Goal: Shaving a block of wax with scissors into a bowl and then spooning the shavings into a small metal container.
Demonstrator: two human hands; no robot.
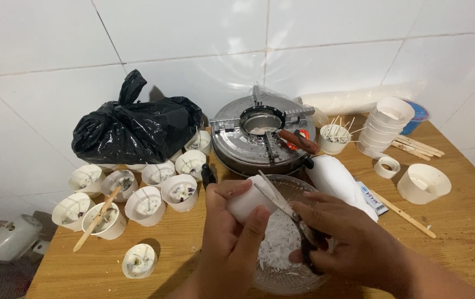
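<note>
My left hand (228, 232) grips a white wax block (247, 204) over a clear glass bowl (298, 279). My right hand (340, 235) is closed on a pair of scissors (277, 199) with dark handles. The scissor blades rest against the block's top edge. White wax shavings (277, 243) lie piled in the bowl beneath both hands.
A round gas stove (259, 135) stands behind the bowl. A tied black plastic bag (135, 130) sits at left above several white cups (149, 205) with wicks. Another wax block (340, 182), stacked cups (387, 124), wooden sticks (404, 213) and a tape roll (387, 166) lie at right.
</note>
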